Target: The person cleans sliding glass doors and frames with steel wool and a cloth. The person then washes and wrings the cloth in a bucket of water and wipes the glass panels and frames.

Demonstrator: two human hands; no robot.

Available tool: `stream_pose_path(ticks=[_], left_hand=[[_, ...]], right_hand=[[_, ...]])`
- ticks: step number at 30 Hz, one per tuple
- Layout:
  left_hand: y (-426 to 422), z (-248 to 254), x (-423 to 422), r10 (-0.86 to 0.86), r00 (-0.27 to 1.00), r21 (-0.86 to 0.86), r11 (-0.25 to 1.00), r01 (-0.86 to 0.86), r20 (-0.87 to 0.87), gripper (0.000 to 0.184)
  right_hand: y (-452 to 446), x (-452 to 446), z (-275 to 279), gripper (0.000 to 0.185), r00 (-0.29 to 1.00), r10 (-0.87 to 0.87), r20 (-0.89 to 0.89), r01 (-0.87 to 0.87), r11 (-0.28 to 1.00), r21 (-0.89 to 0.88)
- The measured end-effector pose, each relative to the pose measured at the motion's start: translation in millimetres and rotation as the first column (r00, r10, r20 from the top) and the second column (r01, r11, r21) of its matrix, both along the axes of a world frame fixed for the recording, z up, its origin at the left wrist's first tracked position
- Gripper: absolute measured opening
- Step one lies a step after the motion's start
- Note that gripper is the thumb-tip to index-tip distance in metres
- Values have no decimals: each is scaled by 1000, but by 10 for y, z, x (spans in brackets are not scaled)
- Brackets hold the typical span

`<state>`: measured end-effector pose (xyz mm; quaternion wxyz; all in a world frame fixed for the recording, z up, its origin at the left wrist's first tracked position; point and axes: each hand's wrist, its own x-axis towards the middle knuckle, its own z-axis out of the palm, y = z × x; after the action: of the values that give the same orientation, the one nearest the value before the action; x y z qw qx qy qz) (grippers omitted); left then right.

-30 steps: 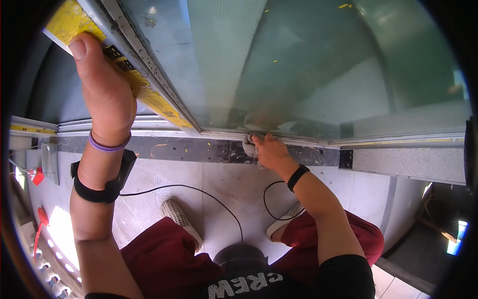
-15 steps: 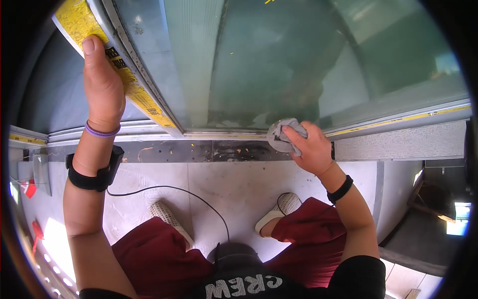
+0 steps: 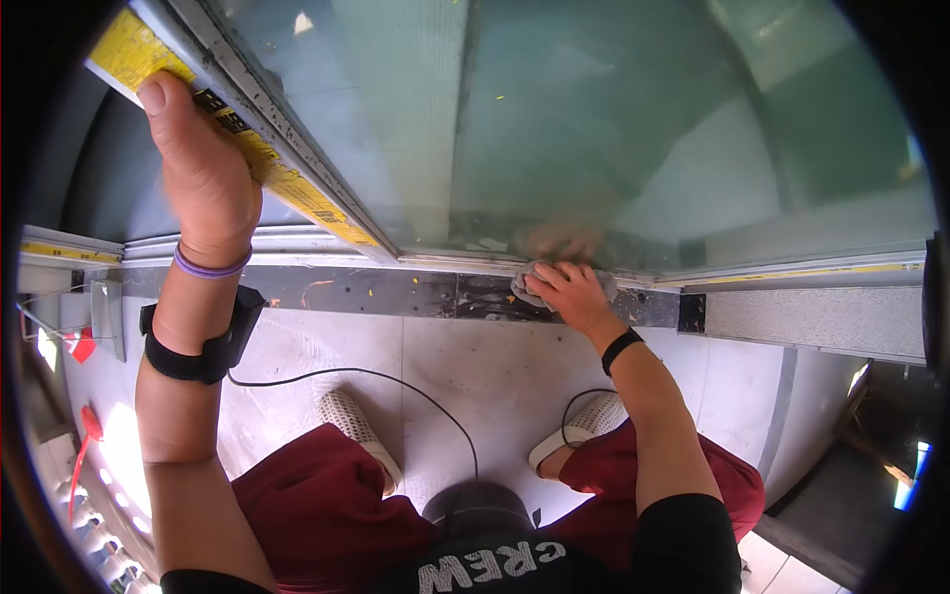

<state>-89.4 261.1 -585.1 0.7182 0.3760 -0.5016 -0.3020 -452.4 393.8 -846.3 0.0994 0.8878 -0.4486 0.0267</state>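
Observation:
My left hand (image 3: 206, 163) is wrapped round the edge of a metal frame upright (image 3: 287, 183) with yellow tape on it, its thumb lying along the tape. At the foot of the large glass pane (image 3: 614, 129), my right hand (image 3: 574, 294) presses a crumpled grey cloth (image 3: 534, 287) against the bottom rail and dark sill (image 3: 386, 292). The fingers cover part of the cloth. A faint reflection of the hand shows in the glass just above it.
A black cable (image 3: 366, 370) runs from the device on my left forearm across the pale floor (image 3: 435, 346). My feet stand below the sill. A red object (image 3: 91, 424) is at the far left, a grey block (image 3: 821, 322) at the right.
Since half a second ago my right hand has moved left with the cloth, down against the rail; a second ago it was further left. My left hand has kept its hold on the frame.

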Motion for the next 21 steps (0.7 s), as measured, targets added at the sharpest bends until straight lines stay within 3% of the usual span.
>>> stream_pose_path(ticks=[4,6,7,8,9,13,16,18,19,21], left_hand=[[13,5,-21,-17,998,-27,999,18,62,63],[21,-7,62,-80,997,26,996,80,20,63],[17,-26,88,-155,988,68,986,155,-13,62],[-11,-62,128,-183,983,39,982,183,-2,58],[-4,-58,119,-182,983,39,982,182,-3,58],[26,24,45,-131,991,49,990,131,0,55],[42,15,100,-137,989,40,990,135,61,56],[26,10,115,-191,978,25,982,190,88,57],[19,-24,123,-187,978,3,982,188,94,60],[16,-51,148,-176,981,-26,984,179,81,63]], right_hand=[[54,-94,692,46,998,-29,-58,38,984,174],[56,36,1245,38,996,61,59,-57,996,-67],[14,144,1446,38,996,63,56,-59,997,-57],[-99,309,1610,31,980,147,134,-94,935,-341],[-201,456,1665,24,951,249,183,-92,794,-601],[-456,931,1224,26,924,336,181,-136,733,-666],[-447,1004,363,27,923,347,167,-209,816,-539],[-423,935,-93,31,957,289,6,-278,926,-256],[-402,929,-93,31,957,291,9,-278,923,-267],[-276,815,2,39,975,117,187,-128,991,49]])
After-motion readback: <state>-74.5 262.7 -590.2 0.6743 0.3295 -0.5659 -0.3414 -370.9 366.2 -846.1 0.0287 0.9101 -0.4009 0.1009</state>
